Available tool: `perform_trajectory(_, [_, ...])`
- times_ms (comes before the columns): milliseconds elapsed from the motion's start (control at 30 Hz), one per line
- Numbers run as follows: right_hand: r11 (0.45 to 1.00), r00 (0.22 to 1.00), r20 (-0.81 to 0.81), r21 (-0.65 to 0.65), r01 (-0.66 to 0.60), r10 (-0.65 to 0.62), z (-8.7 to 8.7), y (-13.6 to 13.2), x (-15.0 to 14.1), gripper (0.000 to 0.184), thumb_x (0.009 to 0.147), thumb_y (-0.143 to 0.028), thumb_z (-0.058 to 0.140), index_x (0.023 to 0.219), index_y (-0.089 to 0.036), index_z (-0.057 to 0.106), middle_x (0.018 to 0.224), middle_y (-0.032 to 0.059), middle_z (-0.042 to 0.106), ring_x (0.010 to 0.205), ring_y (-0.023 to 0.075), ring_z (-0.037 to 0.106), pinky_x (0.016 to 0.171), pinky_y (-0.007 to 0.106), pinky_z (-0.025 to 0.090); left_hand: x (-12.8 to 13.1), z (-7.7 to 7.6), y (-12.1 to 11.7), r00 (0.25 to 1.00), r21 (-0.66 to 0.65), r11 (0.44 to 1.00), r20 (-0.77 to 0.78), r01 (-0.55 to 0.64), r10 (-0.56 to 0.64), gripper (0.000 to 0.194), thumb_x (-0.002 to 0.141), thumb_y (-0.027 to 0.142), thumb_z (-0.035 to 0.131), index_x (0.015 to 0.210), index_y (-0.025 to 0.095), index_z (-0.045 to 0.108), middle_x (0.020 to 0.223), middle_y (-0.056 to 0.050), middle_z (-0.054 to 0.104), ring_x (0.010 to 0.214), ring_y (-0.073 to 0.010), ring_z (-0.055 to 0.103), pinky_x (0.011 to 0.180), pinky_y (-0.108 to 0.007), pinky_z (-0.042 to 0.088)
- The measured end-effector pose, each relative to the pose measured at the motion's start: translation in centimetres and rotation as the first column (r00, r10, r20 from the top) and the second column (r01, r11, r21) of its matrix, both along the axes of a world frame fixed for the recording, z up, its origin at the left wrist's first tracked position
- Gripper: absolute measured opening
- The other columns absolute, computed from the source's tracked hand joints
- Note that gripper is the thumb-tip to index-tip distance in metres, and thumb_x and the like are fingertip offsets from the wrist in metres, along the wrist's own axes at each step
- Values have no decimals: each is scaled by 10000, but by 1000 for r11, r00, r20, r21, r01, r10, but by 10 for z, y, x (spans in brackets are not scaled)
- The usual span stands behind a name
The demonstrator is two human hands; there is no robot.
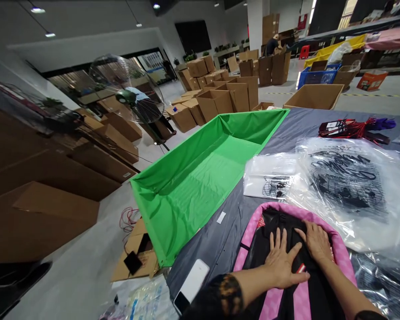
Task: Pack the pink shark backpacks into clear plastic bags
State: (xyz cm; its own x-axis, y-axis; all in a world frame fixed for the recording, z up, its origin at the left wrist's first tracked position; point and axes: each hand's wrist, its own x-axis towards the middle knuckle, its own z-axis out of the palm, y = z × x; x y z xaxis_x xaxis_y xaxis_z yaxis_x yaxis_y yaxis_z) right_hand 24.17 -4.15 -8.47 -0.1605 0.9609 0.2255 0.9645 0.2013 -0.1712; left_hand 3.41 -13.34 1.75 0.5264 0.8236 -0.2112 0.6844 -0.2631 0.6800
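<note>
A black backpack with pink padded edging and pink straps (302, 300) lies on the grey-covered table, in the lower right. My left hand (282, 262) rests on its black panel with the fingers spread, beside a small red-and-white label. Close by, my right hand (316, 242) presses on the same panel near the pink edge, thumb apart from the fingers. Neither hand grips anything. Beyond the backpack lie clear plastic bags with black print (350, 178), one of them folded flat.
Along the table's far side runs a green cloth trough (200, 178). A white phone-like object (191, 284) lies near the left edge. Red and purple items (350, 129) lie at the back right. A standing fan (130, 95), cardboard boxes (216, 100) and other people are beyond.
</note>
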Motion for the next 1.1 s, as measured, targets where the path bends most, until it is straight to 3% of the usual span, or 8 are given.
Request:
perform_trajectory(233, [974, 962, 169, -112, -197, 214, 64, 26, -9, 242, 989, -259, 449, 991, -194, 682, 928, 143, 732, 816, 286, 697, 686, 382, 500, 20, -38, 11, 1000, 184, 983, -4, -16, 17, 884, 974, 587, 528, 1649, 177, 132, 1674, -234, -116, 1553, -452, -116, 1232, -751, 105])
perform_trajectory(367, [935, 941, 46, -140, -327, 336, 90, 67, -53, 357, 930, -368, 630, 1273, -268, 607, 1267, 102, 682, 1174, 283, 631, 901, 381, 499, 18, -44, 4, 1000, 212, 977, -29, -4, 11, 925, 973, 559, 547, 1653, 196, 37, 1673, -213, -128, 1559, -458, -90, 1219, -761, 155])
perform_trajectory(433, [916, 936, -16, -200, -348, 352, 88, 87, -75, 454, 838, -370, 746, 1259, -267, 610, 1303, 104, 667, 1204, 299, 616, 905, 381, 486, 16, -45, 2, 1000, 219, 976, -25, 0, 6, 937, 976, 557, 545, 1649, 214, -10, 1671, -192, -144, 1563, -455, -71, 1218, -755, 180])
perform_trajectory(500, [908, 946, -30, -270, -319, 324, 77, 103, -87, 308, 795, -346, 782, 1065, -267, 656, 1112, 74, 723, 1045, 283, 673, 768, 345, 475, 13, -44, 2, 1000, 217, 976, -6, -5, 7, 951, 977, 568, 540, 1645, 225, -44, 1668, -178, -163, 1562, -457, -64, 1214, -751, 202])
perform_trajectory(667, [892, 965, -93, -368, -262, 245, 42, 128, -85, 260, 789, -433, 778, 825, -268, 580, 843, 7, 704, 793, 223, 674, 577, 282, 355, 9, -42, 3, 1000, 223, 975, -14, 4, -1, 975, 973, 563, 542, 1641, 212, -76, 1673, -192, -141, 1564, -459, -42, 1207, -737, 239])
perform_trajectory(767, [886, 957, -164, -368, -283, 237, 39, 130, -84, 240, 789, -424, 754, 816, -271, 571, 813, -8, 707, 755, 216, 675, 576, 286, 391, 12, -45, 5, 998, 259, 965, -67, 24, -7, 974, 978, 559, 527, 1640, 190, -85, 1674, -213, -126, 1572, -454, -16, 1212, -711, 254])
perform_trajectory(933, [929, 916, -292, -166, -331, 274, 57, 81, -72, 326, 872, -315, 608, 1194, -268, 592, 1260, 87, 689, 1202, 278, 629, 989, 433, 496, 21, -60, 5, 984, 346, 938, -175, 32, 31, 982, 967, 570, 515, 1642, 149, -60, 1696, -231, -37, 1581, -454, 53, 1225, -683, 230])
perform_trajectory(1100, [982, 931, -328, 145, -118, 160, 66, -75, -38, 434, 1016, -419, 418, 1423, -281, 472, 1314, 133, 648, 1222, 332, 607, 1039, 543, 480, 30, -71, 11, 983, 380, 925, -178, 24, 47, 902, 980, 548, 483, 1652, 136, 45, 1706, -236, 83, 1581, -447, 93, 1224, -678, 221])
